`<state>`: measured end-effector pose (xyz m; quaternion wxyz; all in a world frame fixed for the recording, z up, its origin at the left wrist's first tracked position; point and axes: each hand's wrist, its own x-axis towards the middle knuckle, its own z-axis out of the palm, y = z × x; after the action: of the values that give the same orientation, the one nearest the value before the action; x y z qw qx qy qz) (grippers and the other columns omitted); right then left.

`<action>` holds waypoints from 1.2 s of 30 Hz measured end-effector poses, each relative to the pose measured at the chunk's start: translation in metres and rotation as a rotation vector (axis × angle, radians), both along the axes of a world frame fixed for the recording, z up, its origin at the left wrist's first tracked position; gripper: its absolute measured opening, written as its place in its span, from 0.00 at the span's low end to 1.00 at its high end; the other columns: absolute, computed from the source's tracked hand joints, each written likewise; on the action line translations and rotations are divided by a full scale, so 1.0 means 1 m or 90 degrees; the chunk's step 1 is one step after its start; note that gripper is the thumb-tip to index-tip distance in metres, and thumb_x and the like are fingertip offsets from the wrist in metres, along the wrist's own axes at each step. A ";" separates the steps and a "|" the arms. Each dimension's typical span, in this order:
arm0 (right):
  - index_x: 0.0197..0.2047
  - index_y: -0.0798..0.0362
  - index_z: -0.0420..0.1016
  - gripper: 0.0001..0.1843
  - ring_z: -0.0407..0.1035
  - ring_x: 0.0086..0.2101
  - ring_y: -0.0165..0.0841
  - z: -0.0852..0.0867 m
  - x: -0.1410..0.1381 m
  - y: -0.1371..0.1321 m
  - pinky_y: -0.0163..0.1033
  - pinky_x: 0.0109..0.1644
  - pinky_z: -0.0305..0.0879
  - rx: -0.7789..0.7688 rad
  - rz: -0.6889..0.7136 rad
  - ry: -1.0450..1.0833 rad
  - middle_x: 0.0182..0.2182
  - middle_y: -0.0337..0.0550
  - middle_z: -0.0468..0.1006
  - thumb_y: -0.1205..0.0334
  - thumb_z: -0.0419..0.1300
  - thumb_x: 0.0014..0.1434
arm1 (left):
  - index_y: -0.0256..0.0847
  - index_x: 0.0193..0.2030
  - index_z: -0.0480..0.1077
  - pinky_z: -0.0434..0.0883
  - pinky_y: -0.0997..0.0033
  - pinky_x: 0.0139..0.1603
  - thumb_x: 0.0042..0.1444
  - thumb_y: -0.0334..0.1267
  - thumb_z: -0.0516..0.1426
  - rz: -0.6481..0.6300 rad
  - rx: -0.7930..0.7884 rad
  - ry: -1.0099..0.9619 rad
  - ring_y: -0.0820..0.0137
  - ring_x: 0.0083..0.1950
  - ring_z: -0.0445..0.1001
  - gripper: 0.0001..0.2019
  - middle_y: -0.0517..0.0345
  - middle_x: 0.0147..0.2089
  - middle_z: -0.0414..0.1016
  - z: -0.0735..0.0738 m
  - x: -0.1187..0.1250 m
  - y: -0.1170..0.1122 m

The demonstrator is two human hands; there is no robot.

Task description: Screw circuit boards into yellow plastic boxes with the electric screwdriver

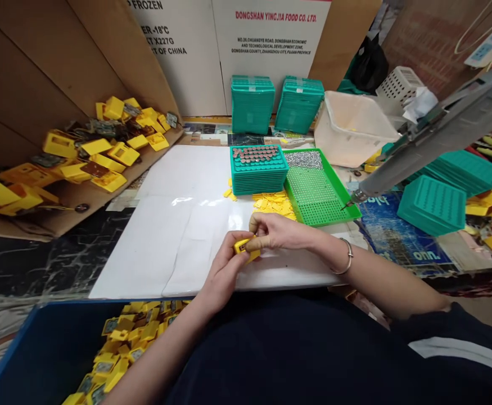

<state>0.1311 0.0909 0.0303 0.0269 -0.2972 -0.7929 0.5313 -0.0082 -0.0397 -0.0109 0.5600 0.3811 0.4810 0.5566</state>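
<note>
Between my two hands is a small yellow plastic case (pixel 253 256) with a dark slot in its near end. My left hand (pixel 225 263) is closed around the case from the left. My right hand (pixel 271 230) pinches at its upper right side, with thumb and forefinger on the case; whether a smaller part sits in that pinch is hidden. Just beyond my hands lies a pile of thin yellow plastic pieces (pixel 276 203). Behind it stands a stack of teal trays (pixel 259 181) with round copper-coloured parts (pixel 256 152) on top.
A green perforated tray (pixel 319 194) holds small screws (pixel 302 160), beneath a grey arm-mounted screwdriver (pixel 423 129). Yellow cases (pixel 121 153) fill a cardboard box at left, and more lie in a blue bin (pixel 30 349) below. A white tub (pixel 355 126) stands behind right.
</note>
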 end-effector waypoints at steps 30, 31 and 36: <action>0.50 0.53 0.75 0.15 0.72 0.44 0.37 -0.009 0.016 0.010 0.43 0.47 0.61 0.688 0.001 -0.126 0.44 0.45 0.80 0.64 0.50 0.66 | 0.40 0.45 0.68 0.76 0.65 0.39 0.58 0.37 0.58 0.083 -0.063 -0.169 0.62 0.43 0.79 0.09 0.51 0.42 0.79 0.011 -0.015 0.001; 0.47 0.53 0.77 0.15 0.73 0.43 0.36 -0.005 0.010 0.010 0.41 0.44 0.61 0.660 -0.001 -0.157 0.41 0.45 0.80 0.62 0.50 0.66 | 0.40 0.45 0.68 0.76 0.64 0.41 0.58 0.37 0.58 0.085 -0.063 -0.179 0.62 0.43 0.79 0.09 0.51 0.43 0.79 0.012 -0.015 0.002; 0.40 0.57 0.80 0.18 0.74 0.41 0.39 0.003 -0.032 0.009 0.40 0.39 0.61 0.607 0.032 -0.293 0.38 0.54 0.81 0.58 0.51 0.65 | 0.40 0.45 0.68 0.76 0.64 0.43 0.59 0.37 0.57 0.100 -0.051 -0.165 0.63 0.44 0.79 0.08 0.53 0.42 0.79 0.013 -0.016 0.005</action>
<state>0.0995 0.1004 0.0332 -0.0288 -0.3419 -0.9387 0.0334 -0.0237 -0.0350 0.0025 0.5870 0.2446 0.4545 0.6237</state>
